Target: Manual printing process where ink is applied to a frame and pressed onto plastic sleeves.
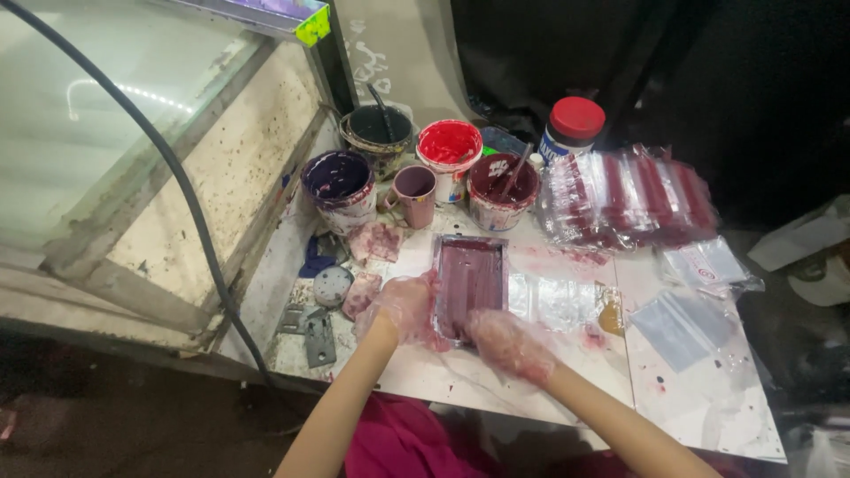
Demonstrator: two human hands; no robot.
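A rectangular metal tray (470,244) filled with dark maroon paint lies on the white stained table (708,407). My left hand (403,307), in a thin clear plastic glove, grips the tray's near left edge. At the near right corner of the tray is my right hand (509,343), also gloved, with its fingers curled against the rim. Both gloves are smeared with red.
Behind the tray stand several paint pots: a purple one (339,184), a black one (376,133), a red one (450,152), a maroon one with a stick (503,188), a mauve mug (414,195) and a red-lidded jar (573,128). Clear packets of red pieces (629,196) lie at the right. A glass case (133,159) stands left.
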